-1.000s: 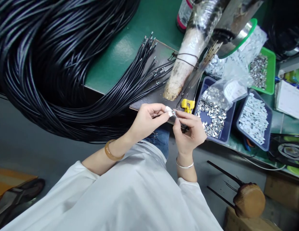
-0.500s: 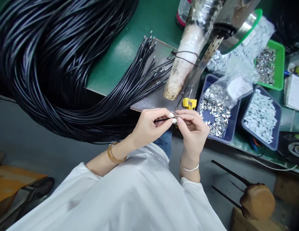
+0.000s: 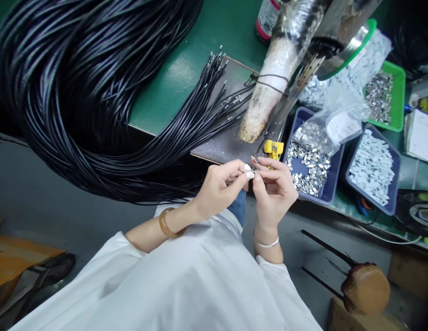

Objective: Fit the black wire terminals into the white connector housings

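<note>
My left hand (image 3: 219,186) pinches the end of a black cable between thumb and index finger, whose tips have white coverings. Thin wires (image 3: 255,170), one greenish, poke out past these tips. Facing it, my right hand (image 3: 276,188) has its thumb and a finger closed at those wires, with the index finger lifted a little. Most of the held cable is hidden by my left hand. To the left, a big bundle of black cables (image 3: 106,151) curves over the table edge, its stripped ends fanned on a dark board (image 3: 217,149).
A yellow-handled tool (image 3: 274,148) lies just beyond my right hand. Blue trays hold metal clips (image 3: 312,161) and pale small parts (image 3: 374,168); a green tray (image 3: 396,117) stands behind. A wrapped machine part (image 3: 265,99) slants down over the board. A round stool (image 3: 367,287) stands below right.
The view has shifted slightly. My right index finger has lifted from the wires, and the thin wires now show spread between my hands. The black cable behind my left fingers shows less.
</note>
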The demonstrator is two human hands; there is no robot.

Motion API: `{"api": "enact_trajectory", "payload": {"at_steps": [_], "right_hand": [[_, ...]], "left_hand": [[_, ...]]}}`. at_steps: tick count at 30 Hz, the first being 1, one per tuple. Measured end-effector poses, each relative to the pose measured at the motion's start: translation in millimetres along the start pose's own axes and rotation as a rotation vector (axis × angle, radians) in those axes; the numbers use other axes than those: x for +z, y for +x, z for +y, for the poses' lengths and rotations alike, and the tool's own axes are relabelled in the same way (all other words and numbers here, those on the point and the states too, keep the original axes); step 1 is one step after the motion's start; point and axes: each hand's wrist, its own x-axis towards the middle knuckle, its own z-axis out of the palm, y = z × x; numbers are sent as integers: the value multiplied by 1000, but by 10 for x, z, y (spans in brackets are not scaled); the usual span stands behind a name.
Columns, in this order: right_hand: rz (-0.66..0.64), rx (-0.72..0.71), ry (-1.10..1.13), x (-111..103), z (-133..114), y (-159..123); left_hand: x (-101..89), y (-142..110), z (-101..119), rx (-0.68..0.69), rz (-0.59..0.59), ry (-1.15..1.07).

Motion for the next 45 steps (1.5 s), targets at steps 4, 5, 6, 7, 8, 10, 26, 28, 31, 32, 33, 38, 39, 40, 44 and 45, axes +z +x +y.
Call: {"api": "enact_trajectory", "payload": {"at_steps": [4,5,6,7,8,10,26,28,31,32,33,38,39,40,44,45], "right_hand": [[37,-76,-110,-26,-31,33],[81,-123,-146,-39,-41,43],[123,-178,-174,-52,-50,50],[151,-236,-193,-62,-58,53],[155,-291,-208,-67,-64,53],[112,-381,-243,-66,-62,48],[26,-450,-363,-57,97,155],[23,-458,-383,-62,115,163],[29,-478,-408,-61,145,173],[37,-482,-409,-58,152,178],[47,-481,-410,-53,158,185],[80,-470,-425,-30,140,238],[82,-472,-426,-30,129,248],[82,-473,-427,-33,116,254],[57,-472,-430,-55,85,241],[48,-472,-424,-60,86,232]], "left_hand": [[-63,91,96,-256,-68,-357],[-77,117,104,-265,-49,-376],[-88,140,103,-268,-20,-380],[-94,159,97,-270,8,-373],[-96,174,86,-271,29,-362],[-93,195,59,-259,48,-339],[-66,310,84,-157,131,-262],[-64,323,94,-154,132,-244],[-55,344,98,-144,137,-213],[-50,351,97,-140,144,-204],[-45,359,95,-132,151,-197],[-27,379,92,-82,181,-156],[-27,378,95,-79,185,-141],[-28,376,98,-80,189,-125],[-39,363,103,-95,195,-97],[-42,362,101,-100,191,-102]]}}
